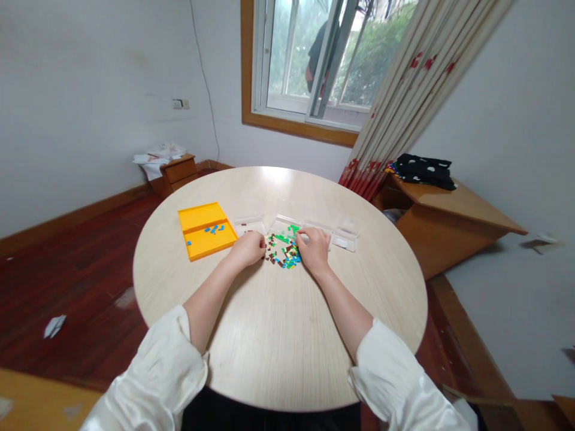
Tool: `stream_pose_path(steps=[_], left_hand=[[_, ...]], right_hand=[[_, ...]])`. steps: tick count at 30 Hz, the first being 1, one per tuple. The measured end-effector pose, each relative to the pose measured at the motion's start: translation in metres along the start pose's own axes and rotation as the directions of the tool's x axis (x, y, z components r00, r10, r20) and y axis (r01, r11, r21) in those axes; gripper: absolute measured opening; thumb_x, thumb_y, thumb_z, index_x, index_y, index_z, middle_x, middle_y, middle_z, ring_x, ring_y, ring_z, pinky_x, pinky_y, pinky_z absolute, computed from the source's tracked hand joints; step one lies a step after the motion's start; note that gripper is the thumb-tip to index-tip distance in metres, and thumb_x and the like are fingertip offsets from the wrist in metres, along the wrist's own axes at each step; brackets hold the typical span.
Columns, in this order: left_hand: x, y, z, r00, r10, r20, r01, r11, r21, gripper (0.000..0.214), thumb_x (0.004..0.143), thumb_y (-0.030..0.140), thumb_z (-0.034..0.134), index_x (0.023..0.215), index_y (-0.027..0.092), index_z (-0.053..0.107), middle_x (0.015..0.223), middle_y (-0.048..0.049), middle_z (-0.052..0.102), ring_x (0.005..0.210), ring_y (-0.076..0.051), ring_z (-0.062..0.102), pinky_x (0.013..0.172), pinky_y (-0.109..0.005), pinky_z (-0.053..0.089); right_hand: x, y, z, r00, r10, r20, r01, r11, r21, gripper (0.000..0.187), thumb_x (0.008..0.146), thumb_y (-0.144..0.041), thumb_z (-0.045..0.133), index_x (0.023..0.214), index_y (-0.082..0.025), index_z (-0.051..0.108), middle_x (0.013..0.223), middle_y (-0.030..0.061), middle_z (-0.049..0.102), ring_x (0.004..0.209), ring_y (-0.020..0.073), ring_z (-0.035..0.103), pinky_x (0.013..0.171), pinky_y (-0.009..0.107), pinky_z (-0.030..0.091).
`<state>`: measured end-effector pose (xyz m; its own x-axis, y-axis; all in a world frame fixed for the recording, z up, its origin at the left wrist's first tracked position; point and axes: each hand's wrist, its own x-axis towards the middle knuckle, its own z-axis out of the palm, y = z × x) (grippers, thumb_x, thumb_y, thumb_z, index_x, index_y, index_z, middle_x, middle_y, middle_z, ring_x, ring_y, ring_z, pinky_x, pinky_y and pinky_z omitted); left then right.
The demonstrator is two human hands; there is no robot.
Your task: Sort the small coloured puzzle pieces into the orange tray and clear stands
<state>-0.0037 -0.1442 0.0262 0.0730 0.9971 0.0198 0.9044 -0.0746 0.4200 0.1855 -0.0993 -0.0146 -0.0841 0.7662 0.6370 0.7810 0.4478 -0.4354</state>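
Observation:
Small toy bricks [284, 251] in green, blue, brown and yellow lie in a loose pile on the round table [278, 323]. My left hand [248, 248] is closed at the pile's left edge, its fingertips curled together. At the right edge, my right hand [315, 248] has thumb and finger pinched close to the bricks. Whatever either hand holds is too small or hidden to make out. To the left of my left hand, a yellow open case [197, 216] contains several blue bricks [214, 229].
Behind my hands stand clear plastic trays, one with a few brown bricks [244, 224] in it and another clear box [345, 242] at the right. A tilted wooden cabinet [453, 218] with dark cloth [424, 170] on top is beyond the table's right side, beside a curtain [404, 90].

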Motion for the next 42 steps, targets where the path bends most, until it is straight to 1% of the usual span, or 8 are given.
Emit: stream_pose_path(steps=[11, 20, 23, 26, 30, 37, 40, 42], left_hand=[[0.001, 0.000, 0.000, 0.999, -0.010, -0.044, 0.010, 1.000, -0.001, 0.016, 0.071, 0.014, 0.055, 0.074, 0.015, 0.070, 0.080, -0.0115, 0.071, 0.078, -0.021, 0.063, 0.066, -0.026, 0.043], [0.001, 0.000, -0.003, 0.997, -0.032, -0.069, 0.030, 0.999, -0.035, 0.015, 0.074, 0.014, 0.053, 0.074, 0.014, 0.068, 0.079, -0.0117, 0.070, 0.077, -0.021, 0.063, 0.066, -0.027, 0.043], [0.002, -0.002, -0.003, 0.994, -0.026, -0.108, 0.019, 0.998, -0.066, 0.015, 0.073, 0.012, 0.053, 0.072, 0.014, 0.067, 0.079, -0.0111, 0.070, 0.079, -0.022, 0.063, 0.069, -0.028, 0.044], [0.004, -0.002, -0.004, 0.988, -0.035, -0.150, 0.011, 0.987, -0.158, 0.014, 0.074, 0.012, 0.054, 0.073, 0.014, 0.068, 0.079, -0.0098, 0.070, 0.078, -0.021, 0.063, 0.072, -0.029, 0.045], [0.007, -0.003, -0.004, 0.982, -0.090, -0.164, 0.032, 0.945, -0.325, 0.014, 0.074, 0.013, 0.055, 0.077, 0.014, 0.069, 0.080, -0.0080, 0.070, 0.074, -0.019, 0.062, 0.074, -0.029, 0.046], [0.017, -0.011, 0.005, 0.966, -0.152, -0.210, 0.033, 0.875, -0.482, 0.017, 0.074, 0.012, 0.057, 0.081, 0.013, 0.072, 0.079, -0.0073, 0.071, 0.072, -0.017, 0.061, 0.071, -0.028, 0.045], [0.018, -0.009, 0.006, 0.959, -0.185, -0.217, 0.032, 0.826, -0.563, 0.020, 0.076, 0.011, 0.055, 0.084, 0.012, 0.073, 0.077, -0.0066, 0.070, 0.067, -0.016, 0.058, 0.066, -0.026, 0.042], [0.018, -0.007, 0.005, 0.954, -0.208, -0.217, 0.021, 0.766, -0.643, 0.020, 0.076, 0.011, 0.055, 0.083, 0.011, 0.073, 0.074, -0.0060, 0.069, 0.065, -0.014, 0.056, 0.064, -0.025, 0.040]], right_hand=[[0.001, 0.000, 0.001, 0.999, -0.013, -0.049, 0.011, 0.999, -0.043, 0.019, 0.088, -0.027, 0.052, 0.078, -0.021, 0.067, 0.086, 0.0048, 0.070, 0.088, 0.0221, 0.055, 0.083, 0.035, 0.030], [0.001, -0.002, 0.000, 1.000, 0.001, -0.018, -0.002, 0.998, -0.059, 0.018, 0.088, -0.027, 0.054, 0.076, -0.021, 0.067, 0.086, 0.0047, 0.069, 0.088, 0.0221, 0.054, 0.082, 0.035, 0.030], [0.001, -0.002, 0.000, 1.000, 0.024, 0.001, -0.023, 0.998, -0.056, 0.017, 0.087, -0.026, 0.055, 0.079, -0.021, 0.069, 0.089, 0.0052, 0.070, 0.091, 0.0228, 0.054, 0.083, 0.036, 0.030], [0.001, -0.003, 0.000, 0.998, 0.049, 0.025, -0.048, 0.997, -0.054, 0.015, 0.087, -0.024, 0.056, 0.086, -0.021, 0.071, 0.095, 0.0062, 0.070, 0.095, 0.0234, 0.054, 0.085, 0.037, 0.030], [0.001, -0.003, 0.000, 0.996, 0.061, 0.063, -0.058, 0.997, -0.051, 0.016, 0.088, -0.024, 0.056, 0.091, -0.021, 0.071, 0.099, 0.0069, 0.069, 0.098, 0.0232, 0.054, 0.087, 0.037, 0.029], [0.000, -0.004, 0.001, 0.999, 0.021, 0.037, -0.019, 0.998, -0.063, 0.018, 0.089, -0.025, 0.053, 0.089, -0.021, 0.071, 0.095, 0.0052, 0.070, 0.094, 0.0222, 0.053, 0.084, 0.035, 0.029], [0.000, -0.005, 0.001, 0.999, 0.011, 0.033, -0.008, 0.998, -0.063, 0.017, 0.089, -0.024, 0.054, 0.088, -0.020, 0.070, 0.094, 0.0052, 0.070, 0.094, 0.0221, 0.054, 0.083, 0.035, 0.029], [0.000, -0.005, 0.001, 1.000, 0.002, 0.028, 0.000, 0.998, -0.060, 0.016, 0.089, -0.024, 0.054, 0.086, -0.020, 0.070, 0.093, 0.0050, 0.069, 0.093, 0.0221, 0.054, 0.083, 0.035, 0.029]])
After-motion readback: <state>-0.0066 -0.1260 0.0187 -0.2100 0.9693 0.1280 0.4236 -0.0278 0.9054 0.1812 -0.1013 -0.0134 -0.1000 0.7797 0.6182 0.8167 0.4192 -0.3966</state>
